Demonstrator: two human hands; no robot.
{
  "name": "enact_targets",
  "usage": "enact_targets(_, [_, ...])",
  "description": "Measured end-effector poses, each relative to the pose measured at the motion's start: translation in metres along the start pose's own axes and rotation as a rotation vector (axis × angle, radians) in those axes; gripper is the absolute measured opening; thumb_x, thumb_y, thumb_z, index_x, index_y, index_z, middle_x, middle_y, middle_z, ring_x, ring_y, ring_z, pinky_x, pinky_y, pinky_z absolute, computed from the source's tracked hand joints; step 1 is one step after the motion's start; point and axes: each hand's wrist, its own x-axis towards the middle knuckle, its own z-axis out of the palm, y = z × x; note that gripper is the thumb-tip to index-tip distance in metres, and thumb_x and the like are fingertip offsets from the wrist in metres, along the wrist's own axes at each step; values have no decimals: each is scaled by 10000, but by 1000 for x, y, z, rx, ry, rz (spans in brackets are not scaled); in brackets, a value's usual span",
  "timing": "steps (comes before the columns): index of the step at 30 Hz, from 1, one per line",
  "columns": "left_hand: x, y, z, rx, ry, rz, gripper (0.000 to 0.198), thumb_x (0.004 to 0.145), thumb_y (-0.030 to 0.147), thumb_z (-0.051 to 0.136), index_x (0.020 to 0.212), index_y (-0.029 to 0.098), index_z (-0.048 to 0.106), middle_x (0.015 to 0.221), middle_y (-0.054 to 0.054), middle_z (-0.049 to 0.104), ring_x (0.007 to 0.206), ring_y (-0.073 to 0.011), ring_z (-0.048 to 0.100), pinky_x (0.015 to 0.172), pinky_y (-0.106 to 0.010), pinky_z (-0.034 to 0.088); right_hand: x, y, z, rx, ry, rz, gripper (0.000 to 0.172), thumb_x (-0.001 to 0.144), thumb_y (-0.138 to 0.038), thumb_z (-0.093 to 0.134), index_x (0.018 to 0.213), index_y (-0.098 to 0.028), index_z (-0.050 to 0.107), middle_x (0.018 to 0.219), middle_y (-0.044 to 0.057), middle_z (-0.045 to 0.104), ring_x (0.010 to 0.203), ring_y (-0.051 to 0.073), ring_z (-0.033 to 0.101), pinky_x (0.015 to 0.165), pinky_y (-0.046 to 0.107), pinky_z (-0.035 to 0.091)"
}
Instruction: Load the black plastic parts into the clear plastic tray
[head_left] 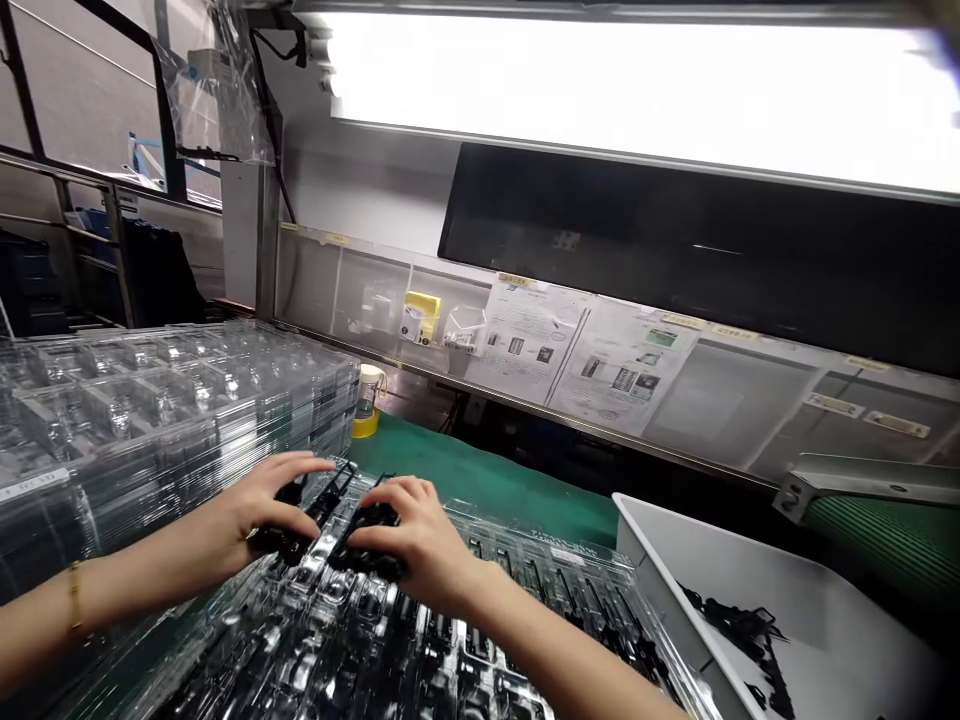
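Two grips busy here: left hand (259, 508) has thumb and fingers around one black part (279, 543), right hand (421, 548) around another black part (367, 562), both at the clear tray (551, 543) on the green counter (480, 480). Molded pockets probably keep pieces apart.

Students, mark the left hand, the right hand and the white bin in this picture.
Left hand (255, 508): head view, on the back of the hand.
Right hand (431, 550): head view, on the back of the hand.
White bin (832, 620): head view, on its bare inner surface.
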Motion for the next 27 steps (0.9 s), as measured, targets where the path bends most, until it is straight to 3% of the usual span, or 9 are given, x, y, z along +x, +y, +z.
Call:
enact_targets(4, [9, -20, 16, 61, -123, -30, 518, 576, -16, 319, 849, 313, 610, 1217, 23, 399, 1155, -197, 287, 964, -352, 242, 8, 5, 26, -109, -83, -68, 272, 711, -218, 473, 966, -297, 527, 1101, 5, 439, 983, 179, 329, 804, 359, 274])
enact_targets(8, [4, -16, 18, 40, -224, -68, 424, 653, 71, 378, 926, 334, 567, 1253, 46, 354, 1158, -171, 287, 960, -303, 256, 1, 7, 32, -124, -155, -13, 290, 706, -195, 468, 976, -289, 517, 1068, 5, 468, 952, 176, 353, 787, 355, 287])
enact_targets(12, [0, -6, 15, -3, -312, -154, 347, 667, 293, 505, 1005, 367, 501, 1311, 72, 235, 1195, -214, 198, 951, -365, 266, -9, 7, 25, -76, -199, 61, 324, 706, -337, 513, 1024, -277, 491, 1090, 17, 472, 985, 191, 349, 810, 364, 294])
enact_targets(16, [-1, -12, 16, -8, -309, -182, 346, 707, 398, 469, 1049, 349, 477, 1302, 49, 262, 1205, -213, 165, 978, -397, 196, -16, 6, 13, -56, -204, 97, 459, 659, -515, 510, 1054, -283, 475, 1135, 48, 438, 1027, 213, 328, 845, 397, 285])
enact_targets(18, [-2, -17, 17, -5, -287, -187, 380, 720, 407, 454, 1096, 357, 428, 1298, 53, 270, 1211, -209, 142, 985, -416, 166, -20, 6, 8, -52, -211, 122, 454, 647, -502, 533, 1043, -285, 487, 1132, 57, 434, 1021, 222, 334, 832, 400, 303])
enact_targets(22, [-5, -17, 16, -12, -228, -201, 391, 725, 436, 446, 1102, 336, 420, 1298, 37, 276, 1201, -207, 181, 977, -390, 216, -29, 6, -2, -50, -232, 133, 317, 680, -397, 550, 969, -267, 546, 1082, 55, 466, 949, 211, 392, 784, 369, 345])
enact_targets(27, [-8, 9, 30, -40, -276, -124, 437, 728, 501, 410, 1143, 375, 356, 1304, 60, 254, 1216, -199, 116, 1000, -443, 90, -34, -2, -17, 4, -96, 213, 200, 760, -325, 454, 872, -226, 587, 957, 55, 536, 837, 176, 442, 706, 314, 382])
